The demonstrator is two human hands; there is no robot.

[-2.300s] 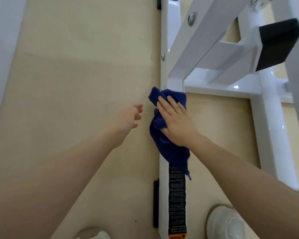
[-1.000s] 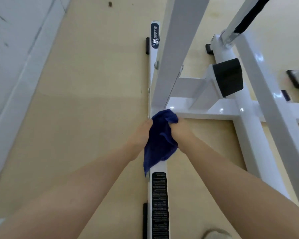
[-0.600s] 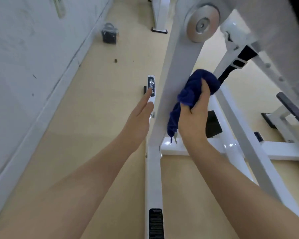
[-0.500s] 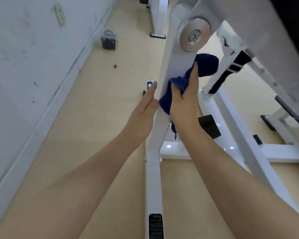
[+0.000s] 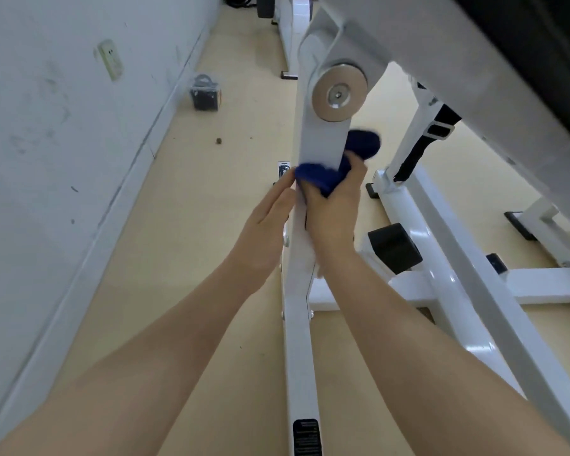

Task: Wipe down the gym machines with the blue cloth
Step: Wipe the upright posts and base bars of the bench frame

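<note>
The blue cloth (image 5: pixel 323 177) is wrapped around the white upright post (image 5: pixel 320 139) of the gym machine, below a round steel pivot disc (image 5: pixel 339 92). My right hand (image 5: pixel 334 209) grips the cloth against the post; part of the cloth bulges out behind the post on the right. My left hand (image 5: pixel 267 222) lies flat with straight fingers along the post's left side, fingertips touching the cloth's edge.
The machine's white base rail (image 5: pixel 298 357) runs along the floor towards me, with white cross bars (image 5: pixel 547 284) and a black pad (image 5: pixel 394 248) to the right. A grey wall (image 5: pixel 46 159) is at left, with a small dark box (image 5: pixel 205 93) by it.
Both hands rose from the base rail up the upright post with the cloth. In the last half second the cloth has wrapped round the post and the view has tilted upwards.
</note>
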